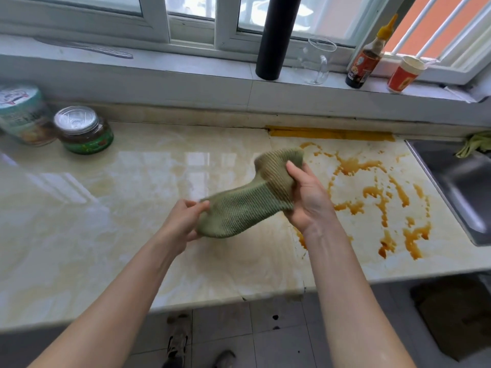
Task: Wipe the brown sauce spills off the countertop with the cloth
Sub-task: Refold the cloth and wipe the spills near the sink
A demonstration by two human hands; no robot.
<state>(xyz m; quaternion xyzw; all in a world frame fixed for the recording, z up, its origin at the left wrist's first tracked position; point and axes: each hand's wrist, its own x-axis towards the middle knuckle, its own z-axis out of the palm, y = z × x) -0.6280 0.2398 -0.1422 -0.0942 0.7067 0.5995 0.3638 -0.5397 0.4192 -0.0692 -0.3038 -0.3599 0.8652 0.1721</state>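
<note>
Left hand and right hand grip the cloth above the countertop, sauce spills beside the sink.

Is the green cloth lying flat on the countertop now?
No, the green cloth is held up above the countertop, gripped by the left hand and the right hand.

Ribbed green cloth aloft over marbled countertop, brown sauce spills rightward
</note>
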